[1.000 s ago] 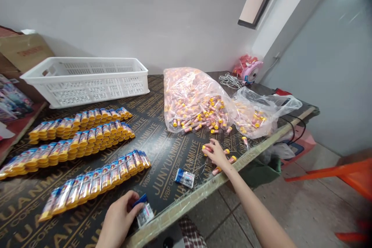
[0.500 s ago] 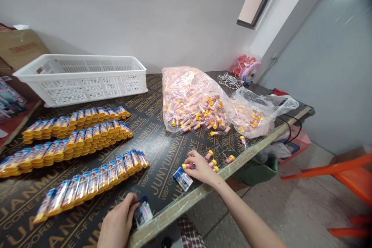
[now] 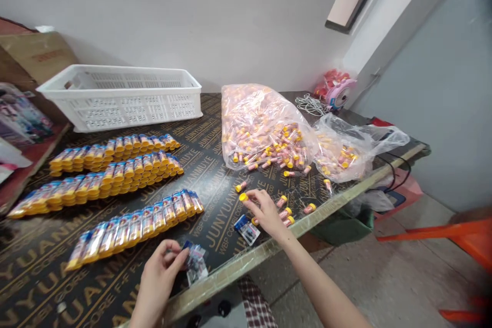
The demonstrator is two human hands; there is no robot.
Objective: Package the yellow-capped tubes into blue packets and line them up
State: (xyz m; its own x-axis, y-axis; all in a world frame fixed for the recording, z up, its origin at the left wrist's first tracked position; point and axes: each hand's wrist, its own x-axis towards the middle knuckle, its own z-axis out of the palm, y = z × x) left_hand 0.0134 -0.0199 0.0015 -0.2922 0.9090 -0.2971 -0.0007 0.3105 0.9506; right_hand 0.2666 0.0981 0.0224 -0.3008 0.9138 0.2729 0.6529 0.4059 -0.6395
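Yellow-capped tubes [image 3: 285,213] lie loose by your right hand [image 3: 268,216] and fill the plastic bag [image 3: 249,105], so plenty seems left, though the rowed packs [image 3: 135,229] look done; your right fingertips pinch one tube [image 3: 243,197], your left hand [image 3: 159,270] a packet [image 3: 198,266].

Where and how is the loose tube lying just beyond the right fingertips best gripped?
Likely best: pinch the tube across its middle, coming from above. It is slim and lies on its side on the table, so thumb and finger could straddle it; the near side looks tighter, with the right hand close by.
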